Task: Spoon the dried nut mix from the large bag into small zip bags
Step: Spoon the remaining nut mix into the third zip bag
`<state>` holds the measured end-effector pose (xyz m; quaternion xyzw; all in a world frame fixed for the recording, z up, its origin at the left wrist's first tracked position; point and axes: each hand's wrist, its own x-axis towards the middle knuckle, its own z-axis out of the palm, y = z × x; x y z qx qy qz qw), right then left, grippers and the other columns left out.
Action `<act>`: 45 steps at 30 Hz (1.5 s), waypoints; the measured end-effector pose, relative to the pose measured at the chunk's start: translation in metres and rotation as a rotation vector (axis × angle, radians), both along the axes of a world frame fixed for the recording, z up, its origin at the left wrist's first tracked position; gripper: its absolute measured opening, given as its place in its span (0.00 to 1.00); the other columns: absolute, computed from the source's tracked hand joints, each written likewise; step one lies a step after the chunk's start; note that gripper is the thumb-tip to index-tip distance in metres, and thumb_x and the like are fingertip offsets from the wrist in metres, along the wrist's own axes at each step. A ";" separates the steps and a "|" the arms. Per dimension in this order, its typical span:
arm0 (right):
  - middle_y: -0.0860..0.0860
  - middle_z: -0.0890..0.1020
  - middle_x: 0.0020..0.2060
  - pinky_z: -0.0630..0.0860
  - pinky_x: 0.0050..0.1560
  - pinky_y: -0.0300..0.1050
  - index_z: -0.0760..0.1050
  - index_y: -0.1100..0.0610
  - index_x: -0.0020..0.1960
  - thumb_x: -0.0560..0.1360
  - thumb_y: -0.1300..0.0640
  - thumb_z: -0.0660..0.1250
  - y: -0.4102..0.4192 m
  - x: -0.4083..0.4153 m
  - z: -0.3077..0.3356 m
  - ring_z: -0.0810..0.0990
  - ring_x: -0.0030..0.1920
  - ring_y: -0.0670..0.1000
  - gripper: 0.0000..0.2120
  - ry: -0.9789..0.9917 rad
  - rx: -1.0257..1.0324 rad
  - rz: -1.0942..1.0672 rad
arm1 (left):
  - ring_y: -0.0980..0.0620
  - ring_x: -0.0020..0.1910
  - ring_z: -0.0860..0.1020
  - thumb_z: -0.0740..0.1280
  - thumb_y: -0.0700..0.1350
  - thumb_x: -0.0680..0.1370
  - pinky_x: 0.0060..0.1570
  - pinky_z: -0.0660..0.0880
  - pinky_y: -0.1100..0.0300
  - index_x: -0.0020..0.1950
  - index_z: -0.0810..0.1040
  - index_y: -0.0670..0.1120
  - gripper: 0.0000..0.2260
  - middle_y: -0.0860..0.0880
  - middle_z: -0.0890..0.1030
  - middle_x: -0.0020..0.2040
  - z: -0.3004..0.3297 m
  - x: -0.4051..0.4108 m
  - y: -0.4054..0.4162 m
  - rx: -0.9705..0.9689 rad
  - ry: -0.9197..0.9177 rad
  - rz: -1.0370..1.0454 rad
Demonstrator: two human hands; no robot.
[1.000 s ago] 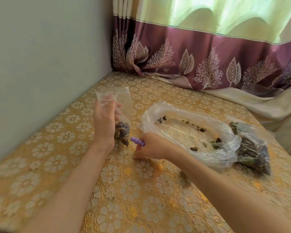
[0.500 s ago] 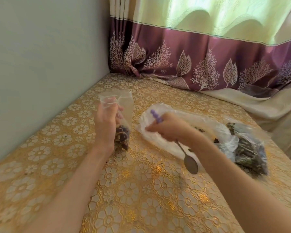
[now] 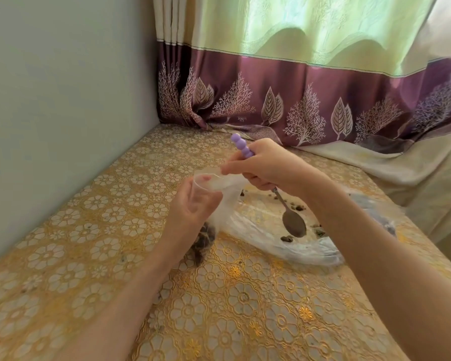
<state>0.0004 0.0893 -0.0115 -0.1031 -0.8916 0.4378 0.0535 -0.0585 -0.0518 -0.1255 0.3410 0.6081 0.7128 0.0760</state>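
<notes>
The right hand (image 3: 267, 166) has come up off the tablecloth and across to the mouth of the small zip bag (image 3: 214, 183), where its fingertips now meet the bag's top edge beside the left hand (image 3: 193, 204); a second ago it lay low by the large bag (image 3: 284, 246). The purple-handled spoon (image 3: 279, 194) has swung round with it; its handle now points up and away, its bowl hanging empty over the large bag's open plastic. The small zip bag now leans toward the right hand, its dark nut mix (image 3: 206, 235) low behind the left wrist.
</notes>
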 end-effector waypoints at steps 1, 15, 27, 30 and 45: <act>0.42 0.66 0.18 0.58 0.18 0.34 0.76 0.63 0.43 0.74 0.58 0.70 0.005 0.004 0.002 0.61 0.19 0.42 0.08 -0.006 -0.038 0.001 | 0.56 0.49 0.81 0.68 0.56 0.71 0.44 0.78 0.63 0.59 0.72 0.53 0.19 0.51 0.81 0.54 0.000 0.000 0.000 -0.004 0.001 0.011; 0.49 0.77 0.37 0.69 0.32 0.41 0.72 0.55 0.45 0.74 0.42 0.68 0.145 0.005 -0.053 0.75 0.36 0.51 0.16 -0.471 1.010 -0.423 | 0.61 0.42 0.81 0.67 0.58 0.69 0.38 0.74 0.73 0.54 0.75 0.56 0.15 0.57 0.83 0.46 -0.004 -0.003 0.002 0.060 -0.025 0.083; 0.40 0.73 0.31 0.64 0.29 0.42 0.64 0.56 0.31 0.77 0.60 0.61 0.119 -0.048 -0.072 0.69 0.29 0.50 0.16 -0.344 0.861 -0.109 | 0.56 0.40 0.80 0.65 0.63 0.71 0.45 0.76 0.65 0.52 0.77 0.41 0.25 0.54 0.81 0.37 0.017 0.000 -0.004 0.170 -0.004 0.153; 0.33 0.72 0.24 0.64 0.30 0.43 0.64 0.58 0.32 0.77 0.58 0.62 0.089 -0.056 -0.067 0.67 0.28 0.50 0.16 -0.239 0.805 0.058 | 0.51 0.38 0.76 0.66 0.64 0.69 0.49 0.73 0.53 0.44 0.77 0.43 0.23 0.52 0.78 0.36 0.029 0.006 -0.009 0.186 0.014 0.092; 0.52 0.76 0.22 0.73 0.47 0.44 0.75 0.60 0.39 0.83 0.50 0.50 0.066 0.028 -0.020 0.77 0.31 0.45 0.23 0.515 -0.200 -0.384 | 0.60 0.32 0.74 0.68 0.60 0.69 0.40 0.72 0.70 0.51 0.76 0.37 0.26 0.56 0.78 0.32 0.044 0.017 0.002 0.242 0.064 0.044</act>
